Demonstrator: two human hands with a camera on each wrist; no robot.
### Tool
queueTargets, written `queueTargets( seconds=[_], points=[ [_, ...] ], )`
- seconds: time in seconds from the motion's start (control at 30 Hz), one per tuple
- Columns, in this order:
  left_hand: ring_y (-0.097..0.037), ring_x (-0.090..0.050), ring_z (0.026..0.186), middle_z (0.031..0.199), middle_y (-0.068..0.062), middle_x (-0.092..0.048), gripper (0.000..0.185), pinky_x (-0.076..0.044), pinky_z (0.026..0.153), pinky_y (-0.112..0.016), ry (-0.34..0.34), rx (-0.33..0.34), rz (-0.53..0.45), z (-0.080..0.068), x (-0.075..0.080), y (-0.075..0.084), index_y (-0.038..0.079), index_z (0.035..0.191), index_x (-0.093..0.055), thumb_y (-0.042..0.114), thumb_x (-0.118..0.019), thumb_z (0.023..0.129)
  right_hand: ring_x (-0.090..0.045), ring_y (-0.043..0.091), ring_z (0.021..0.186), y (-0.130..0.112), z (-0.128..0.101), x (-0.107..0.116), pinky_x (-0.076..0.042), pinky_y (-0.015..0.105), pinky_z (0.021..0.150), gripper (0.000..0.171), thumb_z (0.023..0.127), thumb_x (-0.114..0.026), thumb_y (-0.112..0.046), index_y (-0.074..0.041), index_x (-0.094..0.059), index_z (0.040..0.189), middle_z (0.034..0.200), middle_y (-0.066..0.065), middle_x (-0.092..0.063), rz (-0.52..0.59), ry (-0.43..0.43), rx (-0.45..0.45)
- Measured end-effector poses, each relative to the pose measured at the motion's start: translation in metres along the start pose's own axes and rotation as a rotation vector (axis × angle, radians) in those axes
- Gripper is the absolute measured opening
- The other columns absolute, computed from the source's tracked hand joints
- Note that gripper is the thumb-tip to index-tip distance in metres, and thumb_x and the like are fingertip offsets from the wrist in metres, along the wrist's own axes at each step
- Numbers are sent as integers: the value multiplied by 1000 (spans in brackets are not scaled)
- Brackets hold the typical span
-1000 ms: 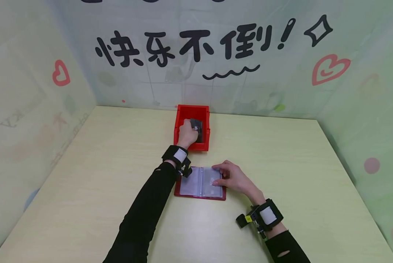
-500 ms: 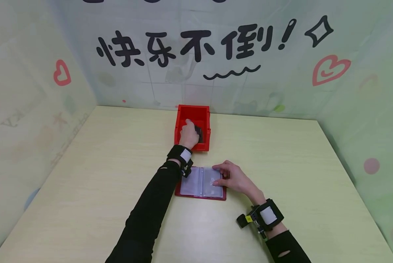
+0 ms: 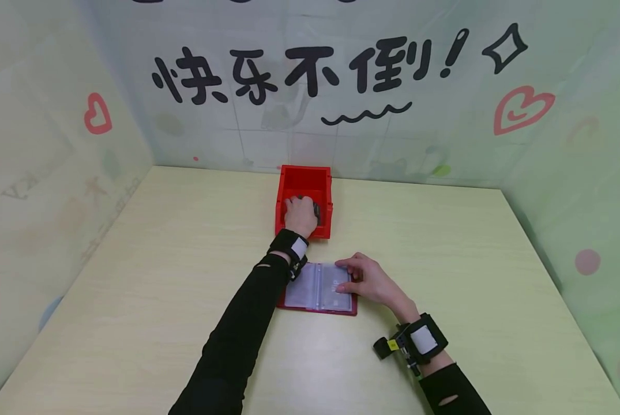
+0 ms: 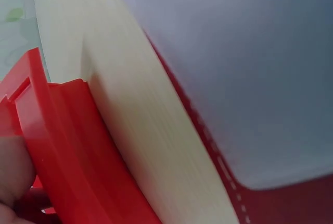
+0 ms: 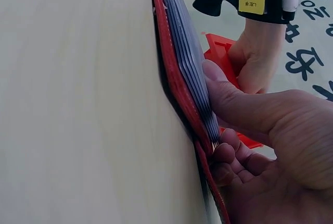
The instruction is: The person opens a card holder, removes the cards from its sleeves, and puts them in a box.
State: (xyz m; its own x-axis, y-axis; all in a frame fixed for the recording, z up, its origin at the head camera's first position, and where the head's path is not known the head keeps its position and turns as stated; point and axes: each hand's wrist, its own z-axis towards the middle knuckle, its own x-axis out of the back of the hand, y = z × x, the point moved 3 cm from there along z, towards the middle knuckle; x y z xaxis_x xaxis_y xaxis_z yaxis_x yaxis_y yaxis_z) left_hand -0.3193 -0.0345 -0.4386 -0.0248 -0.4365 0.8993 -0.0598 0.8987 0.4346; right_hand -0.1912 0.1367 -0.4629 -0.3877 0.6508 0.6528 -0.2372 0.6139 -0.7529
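Note:
On the table, a dark-red card holder (image 3: 320, 312) lies spread flat with clear plastic sleeves (image 3: 301, 288) facing up. My right hand (image 3: 369, 279) holds its right edge; the right wrist view shows the thumb (image 5: 221, 86) on the stack of sleeves and curled fingers at the edge. Beyond it stands a red bin (image 3: 304, 174). My left hand (image 3: 300, 217) reaches down into this bin, fingers bent over a dark card (image 3: 317, 213) that shows beside the knuckles. The hand covers most of that card, and I cannot tell whether the fingers grip it.
The bin's near wall (image 4: 78, 146) rises between the left hand and the card holder. My left forearm (image 3: 237, 334) passes over the holder's left side. A printed cloth backdrop (image 3: 211, 138) borders the table at the back and sides.
My left hand has shifted slightly right and turned knuckles up over the dark card, hiding more of it. The right hand and card holder stay in place.

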Motion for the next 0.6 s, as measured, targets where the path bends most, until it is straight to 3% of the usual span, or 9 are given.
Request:
queueTargets(
  seconds=[0.27,0.6],
  points=[
    [-37,-53,115,115,-22,-65,29,-55,97,-53,-60,30,-76,-3,5,0,-1,117,-63,11,-69,92,-46,18,86,1,1,-1,-37,23,69,51,83,-82,-13,-2,-65,130,94,7,-51,2,-1,3],
    [-33,-55,104,107,-18,-66,26,-57,91,-50,-93,39,-82,-3,5,-1,2,111,-64,16,-71,90,-47,18,87,0,0,0,-37,23,70,51,84,-82,-14,-3,-65,130,95,7,-52,-7,-3,-3]
  ],
)
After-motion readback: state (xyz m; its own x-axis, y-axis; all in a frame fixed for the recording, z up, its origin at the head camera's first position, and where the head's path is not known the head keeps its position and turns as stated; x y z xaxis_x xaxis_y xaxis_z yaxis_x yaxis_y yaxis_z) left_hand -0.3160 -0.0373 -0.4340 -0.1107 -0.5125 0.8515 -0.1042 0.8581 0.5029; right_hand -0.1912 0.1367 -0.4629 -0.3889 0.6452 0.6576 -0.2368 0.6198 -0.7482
